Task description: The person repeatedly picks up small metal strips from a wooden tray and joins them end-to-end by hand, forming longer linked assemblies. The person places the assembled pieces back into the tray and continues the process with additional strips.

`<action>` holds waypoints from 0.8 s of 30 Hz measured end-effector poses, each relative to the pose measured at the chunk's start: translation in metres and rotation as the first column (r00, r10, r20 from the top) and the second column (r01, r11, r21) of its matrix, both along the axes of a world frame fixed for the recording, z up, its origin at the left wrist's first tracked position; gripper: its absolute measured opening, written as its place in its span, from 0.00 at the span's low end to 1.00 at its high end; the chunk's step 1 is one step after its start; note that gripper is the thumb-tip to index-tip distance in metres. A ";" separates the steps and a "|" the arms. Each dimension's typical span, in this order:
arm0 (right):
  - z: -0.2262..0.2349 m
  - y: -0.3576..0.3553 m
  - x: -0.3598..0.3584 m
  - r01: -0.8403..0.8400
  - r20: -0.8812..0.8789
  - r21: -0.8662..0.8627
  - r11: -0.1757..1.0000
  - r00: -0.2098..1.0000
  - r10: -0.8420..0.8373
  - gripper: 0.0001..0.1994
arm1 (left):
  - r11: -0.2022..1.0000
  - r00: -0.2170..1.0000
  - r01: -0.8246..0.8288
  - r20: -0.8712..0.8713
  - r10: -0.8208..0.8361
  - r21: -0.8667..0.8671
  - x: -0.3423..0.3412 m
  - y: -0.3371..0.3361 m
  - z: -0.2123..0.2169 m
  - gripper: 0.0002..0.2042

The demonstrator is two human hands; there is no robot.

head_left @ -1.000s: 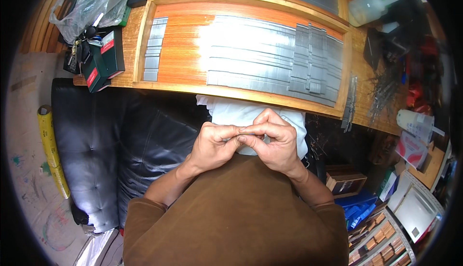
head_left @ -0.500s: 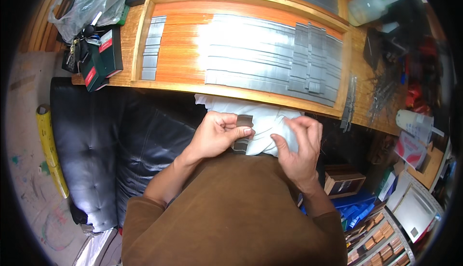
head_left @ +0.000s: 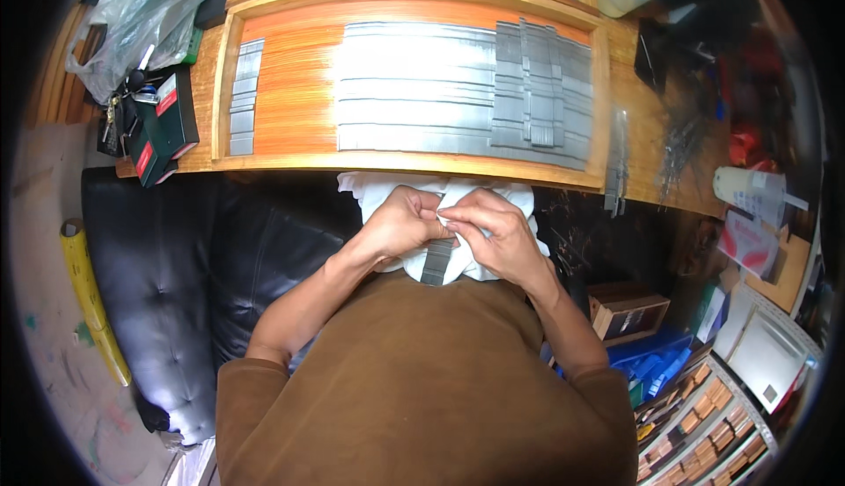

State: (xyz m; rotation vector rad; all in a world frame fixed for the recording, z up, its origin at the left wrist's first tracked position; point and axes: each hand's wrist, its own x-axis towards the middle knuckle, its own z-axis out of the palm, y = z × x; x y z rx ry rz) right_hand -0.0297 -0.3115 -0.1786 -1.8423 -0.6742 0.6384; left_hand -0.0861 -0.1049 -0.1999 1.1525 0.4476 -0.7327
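Observation:
My left hand (head_left: 400,224) pinches a flat, dark grey banded strip (head_left: 435,264), whose lower end hangs down in front of my brown shirt. My right hand (head_left: 500,238) has come up against the left, thumb and fingers pressed together at the strip's upper part. A fold of white cloth (head_left: 354,183) lies between its fingertips and the strip. The rest of the cloth spreads over my lap, under both hands. The strip's upper end is hidden behind the fingers.
Before me a wooden-framed tray (head_left: 414,165) with an orange base holds rows of grey strips. Small boxes (head_left: 177,116), keys and a plastic bag (head_left: 150,19) sit left. Loose metal strips (head_left: 617,165) lie right. A black padded seat (head_left: 154,283) is at my left.
My right hand has moved left from the loose cloth to meet my left hand, closing on cloth at the strip. The view has shifted slightly.

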 end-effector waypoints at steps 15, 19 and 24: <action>-0.012 -0.011 0.009 -0.011 0.045 -0.331 0.943 0.999 0.028 0.19 | 0.997 0.993 0.072 0.094 -0.071 -0.002 0.004 -0.019 -0.009 0.09; -0.024 -0.004 0.009 0.016 0.118 -0.338 0.941 0.993 0.025 0.16 | 0.997 0.995 0.072 0.061 -0.074 0.036 0.007 -0.020 -0.006 0.14; -0.047 -0.005 0.016 0.024 0.157 -0.235 0.972 0.987 0.013 0.16 | 0.973 0.974 0.223 0.037 -0.225 0.058 0.007 -0.004 -0.026 0.10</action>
